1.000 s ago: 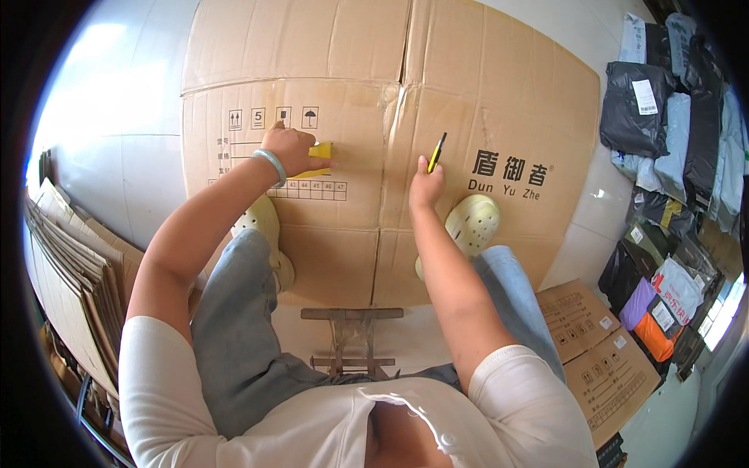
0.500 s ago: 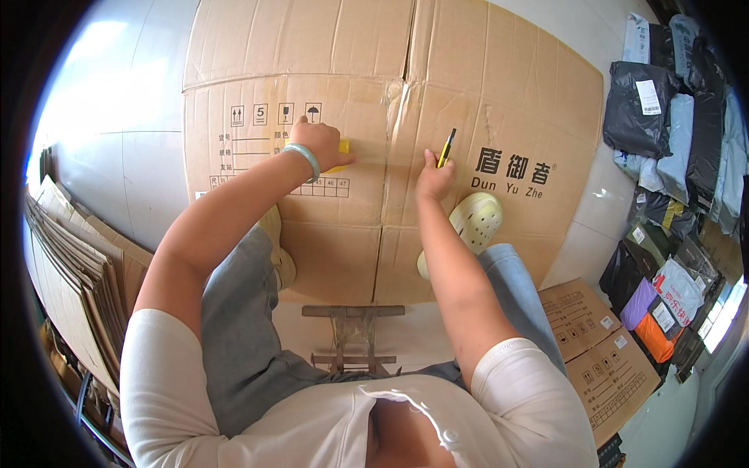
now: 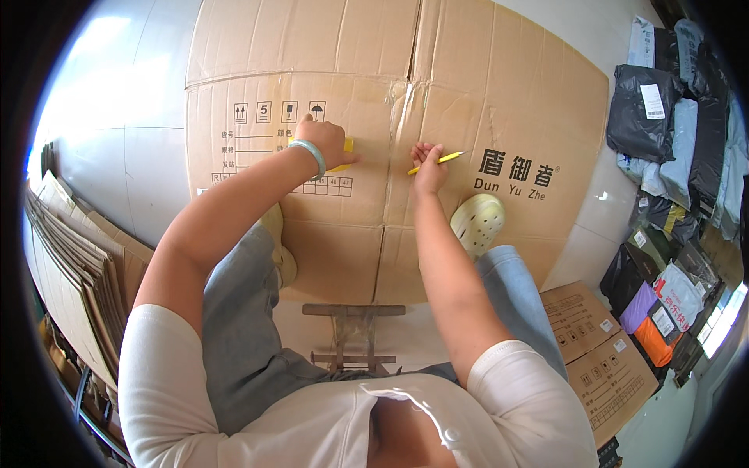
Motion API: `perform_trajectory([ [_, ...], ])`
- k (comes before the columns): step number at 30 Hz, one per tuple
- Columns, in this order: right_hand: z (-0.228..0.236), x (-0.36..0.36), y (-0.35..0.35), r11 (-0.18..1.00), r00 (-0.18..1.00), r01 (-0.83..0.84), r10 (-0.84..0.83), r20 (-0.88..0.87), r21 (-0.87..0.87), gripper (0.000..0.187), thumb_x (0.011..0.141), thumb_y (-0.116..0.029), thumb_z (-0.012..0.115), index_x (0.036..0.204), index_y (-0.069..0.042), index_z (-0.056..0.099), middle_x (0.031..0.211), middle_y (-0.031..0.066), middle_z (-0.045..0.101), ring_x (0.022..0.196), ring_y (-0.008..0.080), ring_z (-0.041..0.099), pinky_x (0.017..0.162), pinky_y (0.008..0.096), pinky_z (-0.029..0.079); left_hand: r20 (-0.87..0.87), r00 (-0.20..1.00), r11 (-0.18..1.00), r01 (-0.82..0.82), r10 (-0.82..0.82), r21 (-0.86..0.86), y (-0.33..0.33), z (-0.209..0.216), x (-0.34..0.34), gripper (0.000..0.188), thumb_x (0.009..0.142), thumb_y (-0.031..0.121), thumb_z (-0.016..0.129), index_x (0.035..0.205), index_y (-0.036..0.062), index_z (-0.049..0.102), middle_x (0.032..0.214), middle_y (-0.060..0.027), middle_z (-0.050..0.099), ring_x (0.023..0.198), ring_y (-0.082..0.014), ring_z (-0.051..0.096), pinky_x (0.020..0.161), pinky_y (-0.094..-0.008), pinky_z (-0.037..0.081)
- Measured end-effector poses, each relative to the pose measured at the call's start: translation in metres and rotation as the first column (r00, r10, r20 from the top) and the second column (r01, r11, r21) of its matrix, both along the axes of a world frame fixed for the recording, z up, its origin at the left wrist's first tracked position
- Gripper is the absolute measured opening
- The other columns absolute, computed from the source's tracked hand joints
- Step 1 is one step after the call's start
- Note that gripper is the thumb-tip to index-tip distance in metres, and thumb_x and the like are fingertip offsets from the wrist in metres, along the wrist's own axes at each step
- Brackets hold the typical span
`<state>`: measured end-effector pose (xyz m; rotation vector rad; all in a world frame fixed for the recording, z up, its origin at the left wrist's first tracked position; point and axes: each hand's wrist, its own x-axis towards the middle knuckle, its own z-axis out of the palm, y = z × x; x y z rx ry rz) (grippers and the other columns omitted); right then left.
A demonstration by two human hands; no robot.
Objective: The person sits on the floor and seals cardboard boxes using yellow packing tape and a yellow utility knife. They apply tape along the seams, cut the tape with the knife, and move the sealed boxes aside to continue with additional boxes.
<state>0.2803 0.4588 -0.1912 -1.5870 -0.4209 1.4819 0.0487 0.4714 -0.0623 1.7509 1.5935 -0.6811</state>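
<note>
My left hand (image 3: 322, 140) presses down on a flat yellow piece (image 3: 343, 153), most of it hidden beneath the palm; I cannot make out its kind. Its fingers are bent over it, the thumb stretched to the right. A bracelet circles that wrist. Farther right, my right hand (image 3: 427, 168) grips a slim yellow pencil (image 3: 445, 159), its dark pointed tip aimed right and slightly away from me. Both hands are over a large flattened cardboard box (image 3: 343, 257) with printed symbols and lines, creased and taped near its middle.
My feet in pale clogs (image 3: 477, 222) stand on the cardboard. A low stool (image 3: 353, 312) is between my legs. Stacked cardboard sheets (image 3: 74, 273) lean at left. Bagged parcels (image 3: 644, 113) lie along the right, with a cardboard box (image 3: 608, 382) nearer me.
My right hand has turned over, swinging the pencil from pointing away from me to pointing right. The left hand stays on the yellow piece.
</note>
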Motion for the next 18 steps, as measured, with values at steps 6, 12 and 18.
perform_trajectory([
  [6, 0.010, -0.075, -0.044, 0.983, 0.968, -0.147, 0.120, -0.222, -0.111, 0.034, 0.100, -0.031, 0.041, 0.095, 0.000, 0.056, 0.093, 0.0111, 0.064, 0.084, 0.0192, 0.064, 0.077, 0.0297, 0.051, 0.002, 1.000, 0.995, -0.024, 0.024, -0.098, 0.012, 0.005, 0.009, 0.076, 0.072, 0.072, 0.055, 0.102, 0.0025, 0.061, 0.094, -0.0140, 0.068, 0.087, -0.0244, 0.066, 0.085, -0.0380, 0.045],
  [12, 0.024, -0.083, -0.039, 0.982, 0.977, -0.155, 0.136, -0.165, -0.111, 0.028, 0.099, -0.023, 0.044, 0.096, 0.003, 0.055, 0.089, 0.0118, 0.064, 0.080, 0.0208, 0.065, 0.074, 0.0309, 0.053, 0.038, 0.986, 0.948, -0.145, 0.162, -0.282, 0.026, -0.021, 0.016, 0.099, 0.063, 0.064, 0.070, 0.131, -0.0018, 0.037, 0.108, -0.0202, 0.064, 0.099, -0.0291, 0.064, 0.086, -0.0398, 0.049],
  [18, 0.043, -0.083, -0.033, 0.986, 0.982, -0.128, 0.110, -0.154, -0.111, 0.020, 0.096, -0.017, 0.050, 0.098, 0.003, 0.052, 0.086, 0.0121, 0.063, 0.075, 0.0202, 0.066, 0.069, 0.0306, 0.056, 0.008, 0.978, 0.849, -0.177, 0.209, -0.498, 0.049, -0.043, 0.009, 0.094, 0.061, 0.047, 0.078, 0.137, 0.0065, 0.041, 0.123, -0.0182, 0.057, 0.105, -0.0305, 0.060, 0.088, -0.0431, 0.050],
])
